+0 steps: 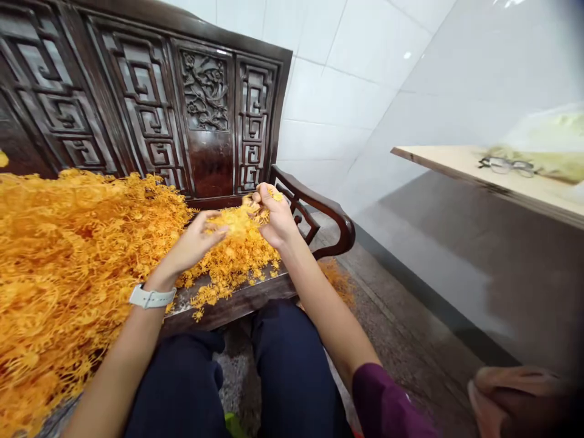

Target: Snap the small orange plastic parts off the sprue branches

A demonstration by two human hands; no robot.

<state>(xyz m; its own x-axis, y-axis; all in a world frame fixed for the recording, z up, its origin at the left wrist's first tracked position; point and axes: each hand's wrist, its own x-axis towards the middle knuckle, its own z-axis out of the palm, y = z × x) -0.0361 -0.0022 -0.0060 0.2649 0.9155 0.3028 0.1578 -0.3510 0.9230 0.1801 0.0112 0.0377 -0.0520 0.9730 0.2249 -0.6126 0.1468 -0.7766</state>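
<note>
Right hand (278, 222): is grasping a few yellow flowers (275, 194) between thumb and curled fingers, the wrist rising over the bench.
Left hand (196, 243): is bending its parted fingers round the near side of a blurred yellow clump (237, 222); whether it is gripping any of it, one cannot tell.
Clump: is sitting between the two hands, above the small pile; its lower edge is blending into the pile, so contact is unclear.
Pile (228, 267): is lying on the seat in front of the person, some loose pieces spreading toward the front edge.
Heap (91, 243): is filling the left side, a tangle of orange-yellow flowers and strands reaching up against the backrest (210, 159).
Bench (246, 304): is showing dark, glossy wood, with carved panels behind and a curving armrest (340, 228) at the right.
Watch (152, 297): is circling the left wrist on a pale band.
Clothes: a purple sleeve (387, 401) is covering the right upper arm; dark blue trousers (292, 365) are covering the legs before the bench.
Floor (378, 310): is bearing orange strands (338, 281) just beyond the bench's right end.
Shelf (438, 159): is jutting in at the right, glasses (506, 166) resting on it beside a blurred bag (547, 137).
</note>
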